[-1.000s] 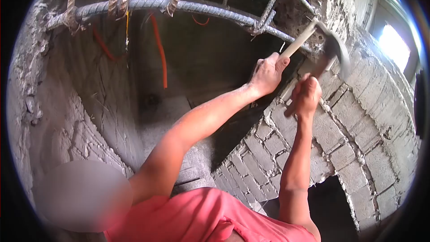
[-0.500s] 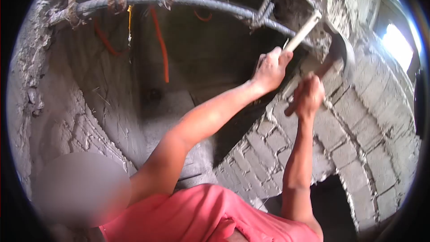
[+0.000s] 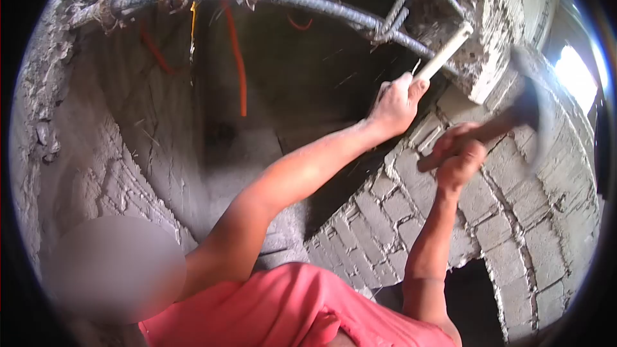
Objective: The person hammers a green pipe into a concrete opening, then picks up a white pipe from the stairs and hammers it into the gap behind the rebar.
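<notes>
My left hand is closed around a pale chisel-like rod. The rod slants up to the right, its far end in front of a rough concrete edge; its other end is hidden by my fist. Below and to the right, my right hand grips the wooden handle of a hammer. The hammer's dark head is blurred by motion and stands apart from the rod, in front of the block wall.
A curved rebar with ties crosses the top. Orange tubes hang behind it in a dark recess. Mortared blockwork fills the right, with a dark opening low down. Rough plaster lines the left.
The hammer has swung right and down, away from the rod's far end, and my right hand has moved slightly right with it. My left hand still holds the rod in nearly the same place.
</notes>
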`<control>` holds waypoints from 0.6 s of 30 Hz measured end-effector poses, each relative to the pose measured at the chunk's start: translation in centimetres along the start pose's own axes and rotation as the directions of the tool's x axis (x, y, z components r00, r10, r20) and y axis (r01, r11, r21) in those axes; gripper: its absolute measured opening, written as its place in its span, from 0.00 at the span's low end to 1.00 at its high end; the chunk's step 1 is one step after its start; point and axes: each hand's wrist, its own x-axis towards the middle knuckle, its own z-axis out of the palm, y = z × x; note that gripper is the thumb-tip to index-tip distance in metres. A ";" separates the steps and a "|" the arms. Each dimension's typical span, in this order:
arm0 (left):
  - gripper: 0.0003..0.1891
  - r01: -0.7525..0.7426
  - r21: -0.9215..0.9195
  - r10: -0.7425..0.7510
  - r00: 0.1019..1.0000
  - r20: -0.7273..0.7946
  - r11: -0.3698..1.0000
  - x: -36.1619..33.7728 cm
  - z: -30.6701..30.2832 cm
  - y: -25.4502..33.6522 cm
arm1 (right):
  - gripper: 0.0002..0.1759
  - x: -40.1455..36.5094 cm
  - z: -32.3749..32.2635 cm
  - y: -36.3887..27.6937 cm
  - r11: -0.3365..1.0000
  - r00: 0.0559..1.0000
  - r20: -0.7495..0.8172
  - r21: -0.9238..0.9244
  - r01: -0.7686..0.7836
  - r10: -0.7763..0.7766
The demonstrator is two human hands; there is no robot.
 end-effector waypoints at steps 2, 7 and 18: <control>0.33 0.030 -0.010 -0.030 0.999 0.023 0.999 -1.0 0.4 -0.3 | 0.36 0.8 1.0 -5.5 0.947 0.962 -0.054 0.169 0.274 -0.268; 0.34 0.069 -0.028 -0.067 0.994 0.083 0.997 -0.7 0.4 -0.2 | 0.43 3.2 0.1 -8.4 0.667 0.705 0.019 0.345 0.661 -0.709; 0.31 0.126 -0.044 -0.123 0.990 0.074 0.991 -1.5 0.4 1.1 | 0.44 2.9 -0.4 -12.5 0.729 0.785 -0.159 0.298 0.617 -0.599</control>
